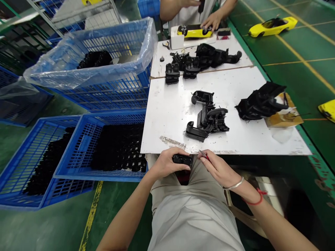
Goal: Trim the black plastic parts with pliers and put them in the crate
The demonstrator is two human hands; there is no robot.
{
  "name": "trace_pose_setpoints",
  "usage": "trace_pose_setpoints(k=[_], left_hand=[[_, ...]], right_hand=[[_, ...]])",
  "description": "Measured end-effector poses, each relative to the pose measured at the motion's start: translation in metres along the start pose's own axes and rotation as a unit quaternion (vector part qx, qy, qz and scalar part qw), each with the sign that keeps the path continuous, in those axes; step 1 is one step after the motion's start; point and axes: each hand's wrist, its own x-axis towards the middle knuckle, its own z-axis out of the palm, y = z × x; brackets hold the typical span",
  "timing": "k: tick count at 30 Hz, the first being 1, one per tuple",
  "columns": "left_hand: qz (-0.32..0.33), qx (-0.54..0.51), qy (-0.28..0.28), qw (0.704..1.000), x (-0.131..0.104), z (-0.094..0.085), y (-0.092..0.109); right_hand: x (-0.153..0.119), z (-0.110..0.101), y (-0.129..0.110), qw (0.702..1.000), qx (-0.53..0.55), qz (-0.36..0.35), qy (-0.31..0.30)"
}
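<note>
Over my lap, at the table's front edge, my left hand (170, 162) grips a small black plastic part (182, 159) between thumb and fingers. Just to its right, my right hand (216, 167) is closed on a small tool (204, 154) with a pointed metal tip and a red grip. The tip points up and left, apart from the black part. Beyond my hands, a loose group of black plastic parts (209, 120) lies on the white table (167, 108). A clear plastic strip (172, 142) lies near the front edge.
Blue crates (70, 157) with black parts stand at the left, one lined with clear plastic. More black parts (261, 101) stand at the table's right beside a brown box (285, 118). Across the table a person handles a yellow toy car (195, 32). Yellow cars (273, 26) sit on the green surface.
</note>
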Motion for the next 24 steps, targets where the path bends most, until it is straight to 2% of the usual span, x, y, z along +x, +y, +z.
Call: trace_pose_setpoints(k=[3,6,12,17,24], left_hand=[[-0.027,-0.014,-0.020,0.999,0.005,-0.003,-0.001],[-0.068,-0.015,-0.043,0.997,0.009,-0.004,-0.001],[-0.093,-0.010,-0.068,0.993,0.014,-0.006,-0.005],[-0.084,-0.016,-0.069,0.994,0.014,-0.006,-0.011],[-0.096,-0.024,-0.077,0.992,0.016,-0.006,-0.011]], right_hand=[[-0.006,0.002,0.008,0.996,-0.073,-0.047,-0.021],[-0.010,0.008,0.015,0.981,-0.177,-0.062,-0.050],[-0.009,0.015,0.023,0.911,-0.391,-0.128,0.004],[-0.005,0.018,0.024,0.885,-0.439,-0.158,0.011],[-0.002,0.019,0.023,0.873,-0.461,-0.162,-0.007]])
